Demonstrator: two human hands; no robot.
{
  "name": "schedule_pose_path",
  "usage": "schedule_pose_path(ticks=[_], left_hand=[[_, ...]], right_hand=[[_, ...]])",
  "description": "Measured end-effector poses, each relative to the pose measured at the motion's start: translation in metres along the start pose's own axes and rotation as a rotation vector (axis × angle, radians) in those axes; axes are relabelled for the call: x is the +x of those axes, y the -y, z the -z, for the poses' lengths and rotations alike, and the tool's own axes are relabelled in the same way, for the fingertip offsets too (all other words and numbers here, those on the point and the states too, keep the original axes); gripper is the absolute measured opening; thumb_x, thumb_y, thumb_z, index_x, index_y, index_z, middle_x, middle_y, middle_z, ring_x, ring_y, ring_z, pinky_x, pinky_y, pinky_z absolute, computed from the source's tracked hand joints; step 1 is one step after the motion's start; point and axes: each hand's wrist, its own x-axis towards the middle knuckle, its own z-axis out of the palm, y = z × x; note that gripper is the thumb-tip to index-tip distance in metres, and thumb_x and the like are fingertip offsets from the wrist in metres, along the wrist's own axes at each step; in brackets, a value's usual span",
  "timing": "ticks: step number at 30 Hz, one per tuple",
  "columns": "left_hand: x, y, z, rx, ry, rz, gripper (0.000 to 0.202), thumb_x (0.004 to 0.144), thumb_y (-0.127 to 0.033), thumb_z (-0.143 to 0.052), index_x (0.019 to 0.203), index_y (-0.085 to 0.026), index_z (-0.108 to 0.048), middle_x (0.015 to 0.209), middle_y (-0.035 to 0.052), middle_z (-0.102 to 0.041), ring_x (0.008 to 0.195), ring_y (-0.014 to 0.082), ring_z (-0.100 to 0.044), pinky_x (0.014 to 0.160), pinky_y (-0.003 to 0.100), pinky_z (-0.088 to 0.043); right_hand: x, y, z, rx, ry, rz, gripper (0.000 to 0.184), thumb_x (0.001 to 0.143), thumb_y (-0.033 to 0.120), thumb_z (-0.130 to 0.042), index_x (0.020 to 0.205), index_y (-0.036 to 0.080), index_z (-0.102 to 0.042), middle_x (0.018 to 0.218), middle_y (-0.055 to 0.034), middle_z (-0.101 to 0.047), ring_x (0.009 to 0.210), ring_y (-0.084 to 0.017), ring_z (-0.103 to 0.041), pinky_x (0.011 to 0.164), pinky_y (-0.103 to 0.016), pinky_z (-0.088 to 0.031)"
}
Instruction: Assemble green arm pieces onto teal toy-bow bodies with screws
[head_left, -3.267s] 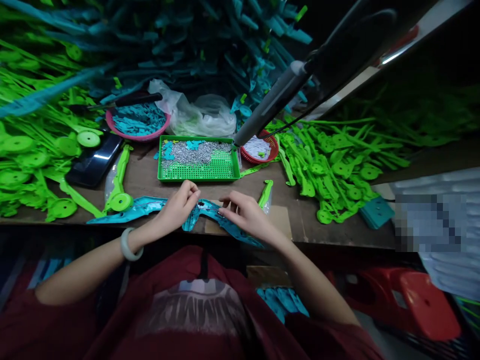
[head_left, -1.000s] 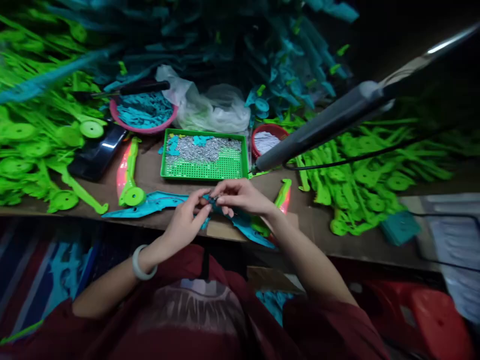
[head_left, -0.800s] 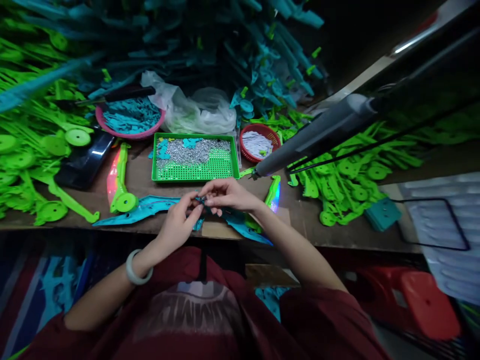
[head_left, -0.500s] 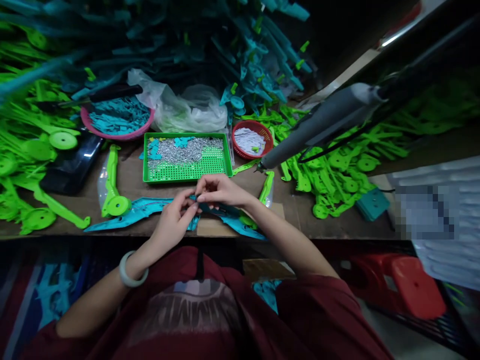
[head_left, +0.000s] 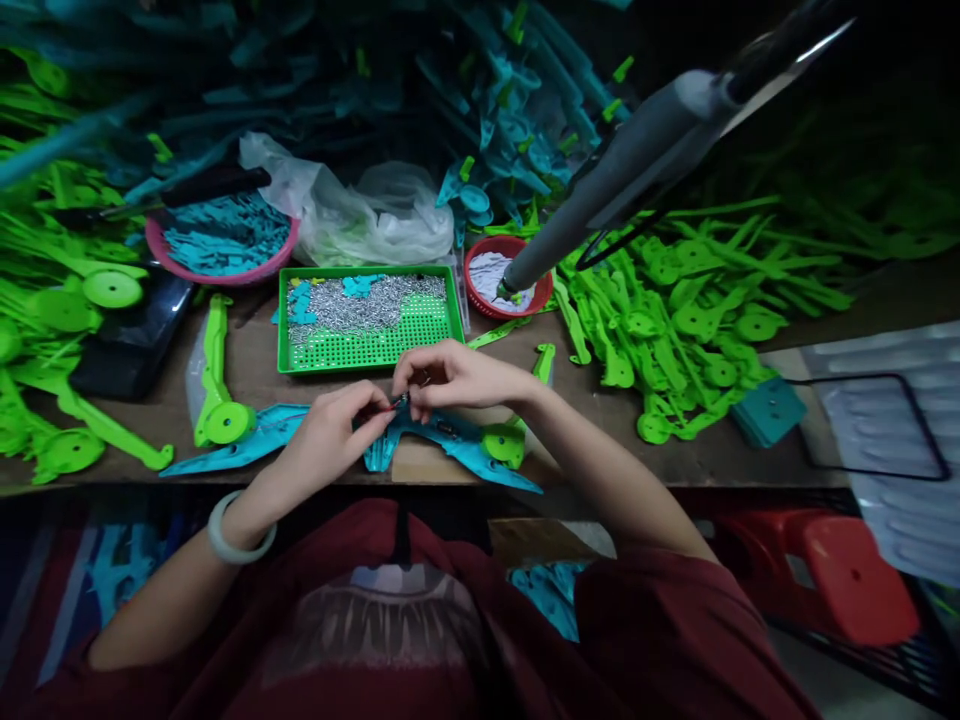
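Observation:
A blue plastic shell with long wing-like arms lies at the table's front edge, partly covered by my hands. Above its middle, my left hand pinches what looks like a thin reddish wire. My right hand is closed at the fingertips on a small dark part, too small to name, close to the left fingertips. Green plastic arms with round discs lie by both ends of the shell, one on the left and one on the right.
Beyond my hands stands a green perforated tray of small metal pieces. A red basket holds white strips; a pink bowl holds blue pieces. A grey electric screwdriver hangs at right. Green parts are heaped on both sides.
My left hand has shifted slightly left, drawing its fingertips a little away from the right ones. The hanging screwdriver has swung left, over the red basket. The whole view has shifted slightly.

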Motion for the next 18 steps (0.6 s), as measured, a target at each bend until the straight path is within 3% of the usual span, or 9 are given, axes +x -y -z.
schedule_pose_path(ticks=[4,5,7,10,13,18], left_hand=[[-0.012,-0.006,-0.012,0.227,-0.139,-0.077,0.007,0.097,-0.017,-0.052,0.092,-0.019,-0.057,0.098,0.0067,-0.063,0.092,0.0205,-0.062,0.079,0.031,-0.047],[-0.015,-0.007,-0.017,0.292,-0.166,-0.095,0.007,0.097,-0.016,-0.051,0.093,-0.018,-0.056,0.101,0.0081,-0.063,0.095,0.0218,-0.061,0.081,0.032,-0.047],[-0.021,-0.01,-0.027,0.443,-0.204,-0.112,0.007,0.096,-0.015,-0.051,0.091,-0.018,-0.055,0.097,0.0087,-0.063,0.092,0.0239,-0.061,0.079,0.034,-0.047],[-0.025,-0.014,-0.037,0.57,-0.224,-0.089,0.01,0.096,-0.014,-0.05,0.088,-0.017,-0.054,0.082,0.0056,-0.061,0.078,0.0229,-0.06,0.069,0.033,-0.046],[-0.028,-0.016,-0.04,0.501,-0.245,-0.058,0.009,0.098,-0.014,-0.048,0.094,-0.015,-0.055,0.082,0.0048,-0.061,0.074,0.0204,-0.061,0.067,0.031,-0.046],[-0.043,-0.019,-0.047,0.559,-0.237,-0.067,0.006,0.097,-0.014,-0.054,0.098,-0.015,-0.059,0.084,0.0047,-0.065,0.076,0.022,-0.062,0.069,0.033,-0.046]], right_hand=[[0.005,0.009,-0.002,-0.384,-0.013,0.093,0.002,0.084,0.013,-0.06,0.085,0.014,-0.061,0.08,0.0004,-0.062,0.069,-0.01,-0.057,0.065,-0.023,-0.047],[0.006,0.011,-0.003,-0.516,-0.008,0.135,0.008,0.083,0.008,-0.059,0.087,0.015,-0.062,0.083,-0.0003,-0.062,0.073,-0.011,-0.055,0.068,-0.024,-0.046],[0.006,0.015,-0.007,-0.762,-0.006,0.184,0.017,0.083,0.003,-0.054,0.093,0.014,-0.061,0.09,-0.0028,-0.059,0.08,-0.013,-0.053,0.071,-0.026,-0.045],[0.003,0.011,-0.012,-1.043,-0.076,0.201,0.016,0.091,0.006,-0.046,0.087,0.015,-0.059,0.095,-0.0069,-0.054,0.076,-0.014,-0.048,0.068,-0.027,-0.044],[-0.002,-0.003,-0.015,-1.076,-0.182,0.3,0.02,0.097,0.013,-0.042,0.085,0.016,-0.058,0.099,-0.0093,-0.054,0.078,-0.015,-0.049,0.068,-0.028,-0.046],[-0.006,-0.04,-0.026,-0.809,-0.421,0.41,0.013,0.095,0.012,-0.048,0.091,0.018,-0.06,0.095,-0.0082,-0.063,0.09,-0.016,-0.061,0.076,-0.029,-0.052]])
